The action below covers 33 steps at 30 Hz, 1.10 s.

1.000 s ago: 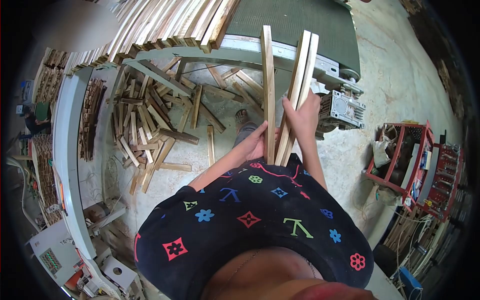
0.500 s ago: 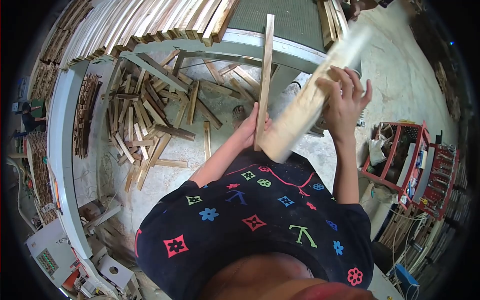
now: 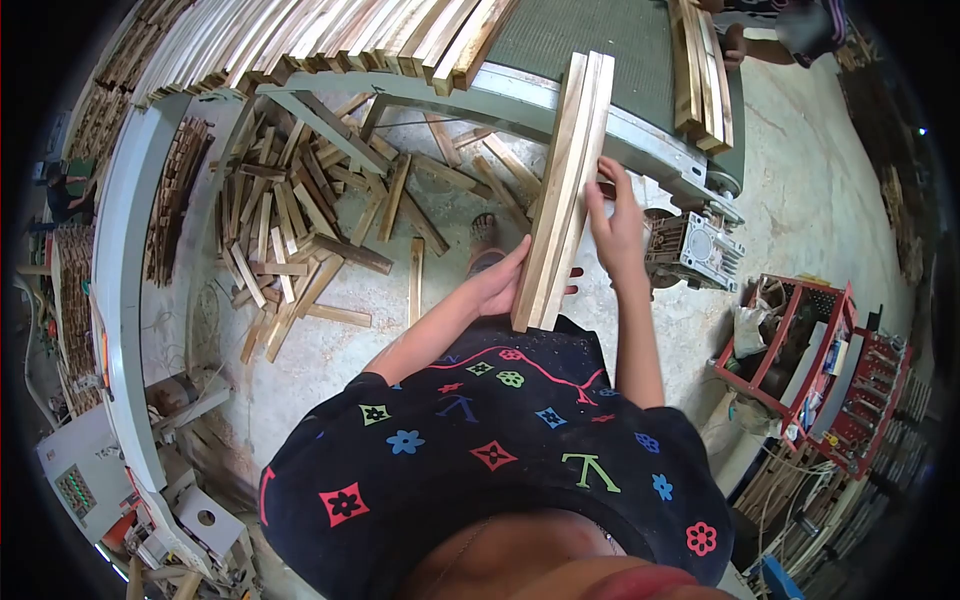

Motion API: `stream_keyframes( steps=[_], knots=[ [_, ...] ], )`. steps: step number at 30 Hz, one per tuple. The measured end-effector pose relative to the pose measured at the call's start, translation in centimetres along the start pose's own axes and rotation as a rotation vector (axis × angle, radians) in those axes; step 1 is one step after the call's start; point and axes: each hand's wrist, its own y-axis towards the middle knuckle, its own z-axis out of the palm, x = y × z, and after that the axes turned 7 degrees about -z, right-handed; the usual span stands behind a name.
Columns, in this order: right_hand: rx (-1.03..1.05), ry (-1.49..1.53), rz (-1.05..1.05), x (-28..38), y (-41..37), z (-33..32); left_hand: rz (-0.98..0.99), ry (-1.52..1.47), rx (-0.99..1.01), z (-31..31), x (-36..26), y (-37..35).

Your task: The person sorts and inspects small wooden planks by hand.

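Two long pale wooden strips (image 3: 570,190) lie side by side, tilted up and away from my shirt. My left hand (image 3: 503,283) is closed around their lower part, with its fingertips showing past the far right side. Along the right edge of the strips is my right hand (image 3: 620,230), fingers apart and half bent; thumb and fingertips are at the wood, without being wrapped round it. The upper ends of the strips reach over the edge of a green conveyor belt (image 3: 590,40).
A row of wooden strips (image 3: 380,40) lines the frame at upper left. Scrap pieces (image 3: 300,220) pile on the floor below. At upper right are more strips (image 3: 703,80) beside another person's hand (image 3: 735,45). A motor (image 3: 695,250) and red tool rack (image 3: 790,350) stand right.
The strip my right hand was swinging has come against the one in my left hand, and my left hand now holds both. My right hand has moved left and loosened its hold.
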Motion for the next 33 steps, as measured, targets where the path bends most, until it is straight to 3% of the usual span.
stream_keyframes(
  steps=[1,3,5,10,11,13,17,21,23,25,27,28,33],
  knots=[
    [0.049,0.211,0.16,0.9,-0.6,0.6,-0.001,-0.004,-0.001,-0.4,0.1,0.0],
    [0.064,-0.223,-0.105,2.5,-2.5,2.6,0.009,0.021,-0.141,-0.8,0.6,-0.2],
    [0.088,-0.509,-0.072,3.7,-2.7,5.0,-0.001,-0.034,-0.257,0.2,0.6,-0.4],
    [0.118,-0.515,-0.108,2.8,5.7,6.0,0.08,0.023,-0.125,0.8,-5.7,1.6],
    [0.119,-0.534,-0.091,2.1,8.9,6.6,0.137,0.062,0.028,0.6,-7.1,2.2],
    [0.113,-0.512,-0.022,0.1,17.0,8.1,0.176,-0.111,0.12,1.1,-9.5,2.5],
    [0.004,-0.124,0.098,-4.1,30.3,11.1,0.241,-0.007,0.087,-0.5,-10.1,1.0],
    [0.047,0.045,0.046,-4.6,29.3,6.1,0.166,0.093,-0.129,-4.5,-8.5,-1.7],
    [-0.098,-0.843,0.027,-4.8,27.3,0.0,0.154,0.1,-0.207,-6.2,-7.5,-3.2],
    [-0.397,-1.479,0.137,-5.0,25.0,-4.2,0.144,0.07,-0.265,-6.4,-6.7,-4.5],
    [-0.227,-1.275,0.451,-7.0,24.6,-9.0,0.139,0.066,-0.289,-6.8,-6.0,-5.3],
    [-0.046,-1.06,0.602,-7.4,24.6,-10.9,0.122,0.056,-0.273,-6.6,-5.7,-5.3],
    [-0.099,-0.939,0.457,-8.6,21.6,-9.9,-0.01,0.166,-0.144,-4.5,-4.3,-1.6]
  ],
)
